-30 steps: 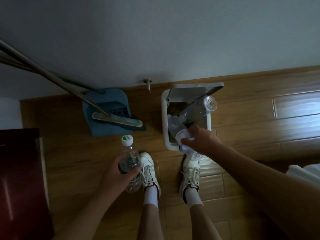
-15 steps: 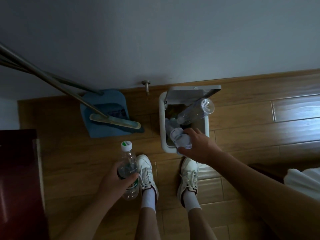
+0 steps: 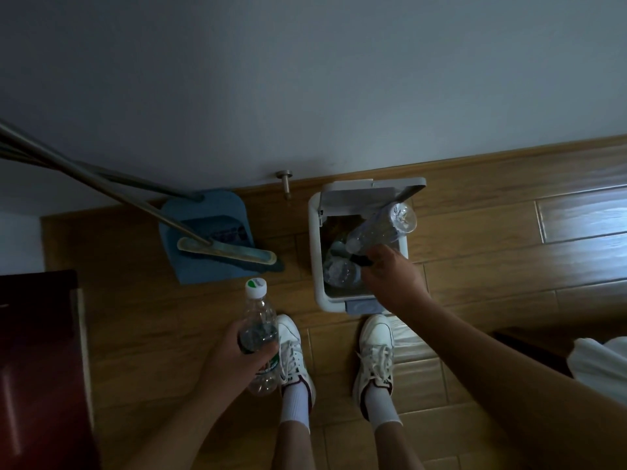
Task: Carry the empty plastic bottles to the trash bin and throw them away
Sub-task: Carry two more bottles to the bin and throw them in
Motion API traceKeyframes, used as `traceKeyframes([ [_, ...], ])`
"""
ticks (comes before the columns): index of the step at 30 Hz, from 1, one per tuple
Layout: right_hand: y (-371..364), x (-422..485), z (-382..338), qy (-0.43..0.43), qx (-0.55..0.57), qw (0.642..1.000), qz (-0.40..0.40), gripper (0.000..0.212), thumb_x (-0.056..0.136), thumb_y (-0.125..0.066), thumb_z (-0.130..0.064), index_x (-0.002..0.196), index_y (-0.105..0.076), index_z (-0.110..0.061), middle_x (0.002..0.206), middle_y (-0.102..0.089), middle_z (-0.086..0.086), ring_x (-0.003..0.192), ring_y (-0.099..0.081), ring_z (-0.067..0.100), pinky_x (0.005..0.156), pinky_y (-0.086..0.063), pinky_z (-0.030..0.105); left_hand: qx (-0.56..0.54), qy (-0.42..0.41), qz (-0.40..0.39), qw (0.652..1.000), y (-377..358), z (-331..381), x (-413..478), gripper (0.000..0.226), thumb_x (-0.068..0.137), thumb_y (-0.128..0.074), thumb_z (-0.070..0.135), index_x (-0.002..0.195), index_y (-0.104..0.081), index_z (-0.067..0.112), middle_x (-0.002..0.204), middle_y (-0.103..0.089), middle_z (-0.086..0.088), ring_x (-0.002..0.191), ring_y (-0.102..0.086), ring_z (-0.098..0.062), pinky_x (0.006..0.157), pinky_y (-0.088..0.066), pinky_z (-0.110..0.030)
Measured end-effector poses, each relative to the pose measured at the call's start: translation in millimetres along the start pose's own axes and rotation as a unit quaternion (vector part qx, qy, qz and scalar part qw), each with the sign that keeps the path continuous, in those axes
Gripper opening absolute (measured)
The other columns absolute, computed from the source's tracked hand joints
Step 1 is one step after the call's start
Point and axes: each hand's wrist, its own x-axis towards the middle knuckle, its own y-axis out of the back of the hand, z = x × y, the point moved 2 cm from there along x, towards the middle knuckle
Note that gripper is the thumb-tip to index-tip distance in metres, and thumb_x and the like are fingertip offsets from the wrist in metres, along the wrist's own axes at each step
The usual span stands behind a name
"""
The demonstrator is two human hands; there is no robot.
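A white pedal trash bin (image 3: 317, 252) stands against the wall with its lid (image 3: 366, 195) up. One clear empty bottle (image 3: 383, 228) leans out of the bin, base up toward the right rim. Another clear bottle (image 3: 339, 273) lies inside, low at the near left. My right hand (image 3: 395, 278) hovers over the bin's near right corner, fingers loosely apart and pointing into it, apart from both bottles. My left hand (image 3: 237, 361) grips a third clear bottle (image 3: 259, 320) around its middle, upright, white cap up, above my left shoe and left of the bin.
A blue dustpan (image 3: 203, 232) with a broom head (image 3: 227, 251) and long metal handles sits left of the bin. A door stop (image 3: 285, 179) juts from the skirting. Dark red furniture (image 3: 37, 368) stands at the left; a white cloth (image 3: 600, 364) lies at the right. My shoes (image 3: 376, 347) are just before the bin.
My right hand let go of the bottle it held; that bottle dropped into the bin. The hand drew slightly right. My left hand and its bottle stayed put.
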Motion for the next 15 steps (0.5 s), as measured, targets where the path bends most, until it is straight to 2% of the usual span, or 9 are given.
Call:
traceKeyframes([
  [3, 3, -4, 5, -0.021, -0.025, 0.999, -0.033, 0.017, 0.089, -0.054, -0.034, 0.098, -0.063, -0.023, 0.088, -0.068, -0.003, 0.073, -0.062, 0.014, 0.053, -0.04, 0.024, -0.009, -0.007, -0.006, 1.0, -2, 7, 0, 0.045, 0.081, -0.078, 0.031, 0.111, -0.046, 0.042, 0.095, -0.057, 0.019, 0.085, -0.053, 0.005, 0.067, -0.044, -0.02],
  [7, 12, -29, 27, -0.054, -0.029, 0.996, -0.059, 0.018, 0.089, -0.053, -0.035, 0.098, -0.065, -0.026, 0.089, -0.071, -0.005, 0.082, -0.068, 0.017, 0.067, -0.054, 0.031, -0.016, -0.009, -0.015, 1.0, -8, 18, -5, 0.044, 0.082, -0.077, 0.032, 0.114, -0.047, 0.039, 0.097, -0.057, 0.019, 0.09, -0.055, 0.004, 0.065, -0.044, -0.018],
  [9, 20, -43, 42, -0.074, -0.025, 0.995, -0.058, 0.019, 0.09, -0.056, -0.033, 0.103, -0.066, -0.025, 0.095, -0.072, -0.008, 0.086, -0.068, 0.014, 0.069, -0.052, 0.029, -0.008, -0.015, -0.029, 0.999, -15, 26, -9, 0.045, 0.082, -0.076, 0.037, 0.116, -0.048, 0.04, 0.1, -0.057, 0.019, 0.094, -0.057, 0.002, 0.066, -0.045, -0.019],
  [15, 38, -67, 79, -0.119, 0.0, 0.991, -0.057, 0.026, 0.092, -0.058, -0.032, 0.115, -0.063, -0.02, 0.097, -0.067, -0.009, 0.085, -0.064, 0.009, 0.058, -0.039, 0.018, 0.022, -0.02, -0.101, 0.994, -52, 61, -17, 0.045, 0.086, -0.068, 0.047, 0.125, -0.049, 0.033, 0.105, -0.061, 0.011, 0.091, -0.064, -0.008, 0.063, -0.049, -0.025],
])
